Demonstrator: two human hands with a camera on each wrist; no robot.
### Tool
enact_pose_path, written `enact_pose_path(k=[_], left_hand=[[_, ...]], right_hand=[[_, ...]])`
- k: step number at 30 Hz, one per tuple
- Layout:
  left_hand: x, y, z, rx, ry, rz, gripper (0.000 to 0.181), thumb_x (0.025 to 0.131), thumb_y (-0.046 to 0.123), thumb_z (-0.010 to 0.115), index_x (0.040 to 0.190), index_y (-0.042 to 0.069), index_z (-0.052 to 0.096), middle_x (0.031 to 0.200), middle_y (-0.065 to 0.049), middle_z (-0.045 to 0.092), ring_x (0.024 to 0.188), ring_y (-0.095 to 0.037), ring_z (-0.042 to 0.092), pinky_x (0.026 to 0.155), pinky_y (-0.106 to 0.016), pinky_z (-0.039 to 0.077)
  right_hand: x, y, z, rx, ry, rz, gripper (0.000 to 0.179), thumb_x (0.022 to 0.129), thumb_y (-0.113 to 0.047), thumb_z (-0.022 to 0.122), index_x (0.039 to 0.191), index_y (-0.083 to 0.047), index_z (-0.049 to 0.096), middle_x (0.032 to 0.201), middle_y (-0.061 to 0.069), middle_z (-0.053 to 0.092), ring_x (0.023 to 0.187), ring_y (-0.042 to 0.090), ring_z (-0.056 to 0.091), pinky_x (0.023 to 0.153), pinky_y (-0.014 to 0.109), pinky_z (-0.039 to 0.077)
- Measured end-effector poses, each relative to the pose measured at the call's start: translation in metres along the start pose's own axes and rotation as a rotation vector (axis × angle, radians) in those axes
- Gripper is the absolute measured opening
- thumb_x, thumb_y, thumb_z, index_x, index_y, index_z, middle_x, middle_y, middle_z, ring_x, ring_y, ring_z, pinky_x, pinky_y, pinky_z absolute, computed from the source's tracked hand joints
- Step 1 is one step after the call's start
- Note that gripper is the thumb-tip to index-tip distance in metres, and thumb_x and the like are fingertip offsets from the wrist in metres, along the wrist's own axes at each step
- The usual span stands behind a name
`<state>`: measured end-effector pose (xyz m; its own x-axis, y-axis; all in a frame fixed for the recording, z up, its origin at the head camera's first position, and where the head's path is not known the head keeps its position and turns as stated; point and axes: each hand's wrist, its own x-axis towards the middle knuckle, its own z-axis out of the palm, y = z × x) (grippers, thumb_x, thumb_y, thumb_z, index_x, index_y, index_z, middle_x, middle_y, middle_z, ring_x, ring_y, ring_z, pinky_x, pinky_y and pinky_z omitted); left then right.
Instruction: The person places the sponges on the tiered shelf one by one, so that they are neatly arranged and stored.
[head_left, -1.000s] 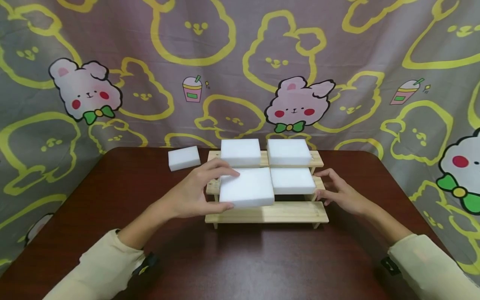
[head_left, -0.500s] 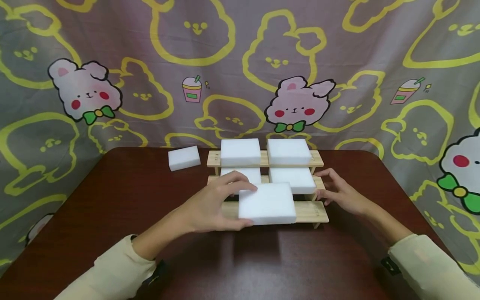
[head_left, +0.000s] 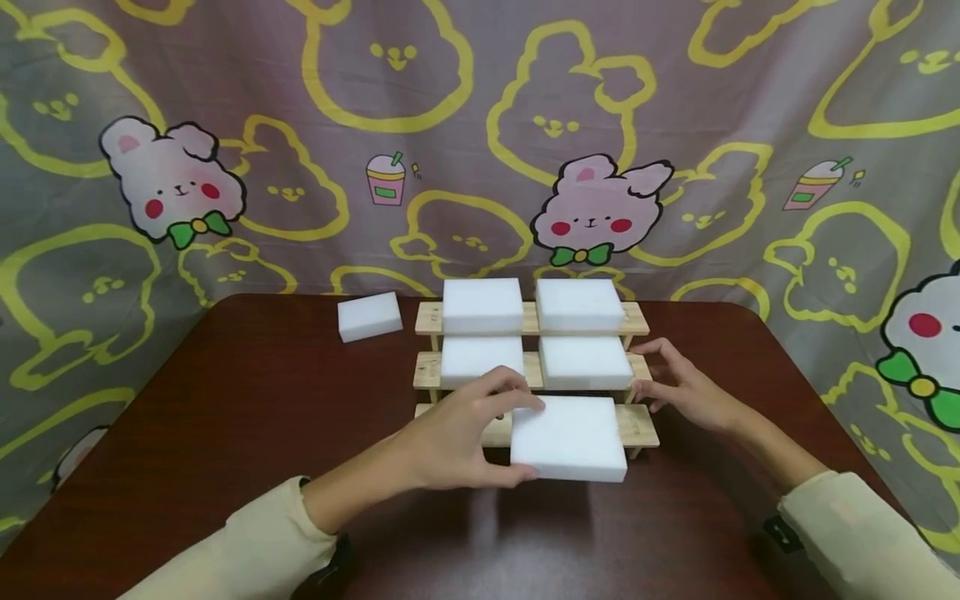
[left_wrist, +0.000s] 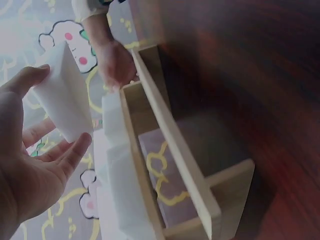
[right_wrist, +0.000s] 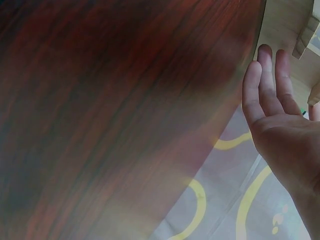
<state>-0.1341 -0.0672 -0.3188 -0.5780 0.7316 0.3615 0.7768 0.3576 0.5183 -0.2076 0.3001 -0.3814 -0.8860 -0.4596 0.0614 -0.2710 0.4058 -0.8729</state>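
Observation:
My left hand [head_left: 456,435] grips a white foam block [head_left: 568,438] by its left end, thumb at the near edge and fingers over the far edge. In the left wrist view the held block [left_wrist: 64,95] hangs beyond the lowest step, apart from the wooden stepped rack [left_wrist: 172,135]. At the rack's right end rests my right hand [head_left: 686,392], fingertips at the middle step. The right wrist view shows that hand's fingers [right_wrist: 270,85] fairly straight along the side panel. Two foam blocks sit on the top step [head_left: 529,318] and two on the middle step [head_left: 532,371].
Another white foam block [head_left: 370,317] lies on the dark red-brown table [head_left: 247,392], left of the rack. Behind the table hangs a grey curtain [head_left: 450,158] with yellow outlines and cartoon rabbits.
My left hand has carried its foam block right and toward me, from in front of the middle step to the lowest step's front. My right hand has stayed at the rack's end.

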Motion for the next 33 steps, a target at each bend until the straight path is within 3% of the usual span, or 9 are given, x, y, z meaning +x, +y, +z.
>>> enact_pose_path(k=[12, 19, 27, 33], left_hand=[[0.006, 0.009, 0.024, 0.024, -0.084, -0.074, 0.052, 0.085, 0.034, 0.086, 0.126, 0.009, 0.066, 0.125, -0.004, 0.054, 0.098, -0.016, 0.058, 0.081, -0.018, 0.048], [0.007, 0.007, 0.044, 0.064, -0.116, -0.117, 0.053, 0.085, 0.037, 0.086, 0.126, 0.01, 0.067, 0.126, -0.003, 0.054, 0.107, -0.012, 0.056, 0.091, -0.019, 0.048], [0.007, 0.002, 0.059, 0.08, -0.077, -0.206, 0.056, 0.082, 0.04, 0.089, 0.127, 0.013, 0.069, 0.129, -0.002, 0.054, 0.112, -0.012, 0.055, 0.093, -0.021, 0.05], [0.008, 0.0, 0.062, 0.078, -0.038, -0.194, 0.057, 0.082, 0.04, 0.089, 0.127, 0.013, 0.069, 0.129, -0.002, 0.053, 0.114, -0.013, 0.055, 0.094, -0.022, 0.049]], right_hand=[[0.0, 0.001, -0.001, -0.001, -0.002, 0.002, 0.046, 0.103, -0.006, 0.06, 0.14, 0.001, 0.033, 0.103, 0.02, 0.065, 0.089, 0.016, 0.069, 0.067, 0.038, 0.057], [0.001, 0.0, -0.001, -0.004, -0.001, 0.001, 0.046, 0.103, -0.006, 0.06, 0.14, 0.002, 0.033, 0.105, 0.021, 0.064, 0.089, 0.016, 0.069, 0.067, 0.038, 0.057], [0.0, 0.0, -0.001, -0.002, 0.001, 0.012, 0.046, 0.103, -0.007, 0.06, 0.14, 0.002, 0.033, 0.106, 0.022, 0.064, 0.09, 0.016, 0.069, 0.068, 0.039, 0.057], [0.0, 0.0, 0.0, -0.003, 0.0, 0.005, 0.045, 0.103, -0.006, 0.06, 0.14, 0.001, 0.033, 0.104, 0.021, 0.065, 0.089, 0.016, 0.07, 0.067, 0.039, 0.057]])
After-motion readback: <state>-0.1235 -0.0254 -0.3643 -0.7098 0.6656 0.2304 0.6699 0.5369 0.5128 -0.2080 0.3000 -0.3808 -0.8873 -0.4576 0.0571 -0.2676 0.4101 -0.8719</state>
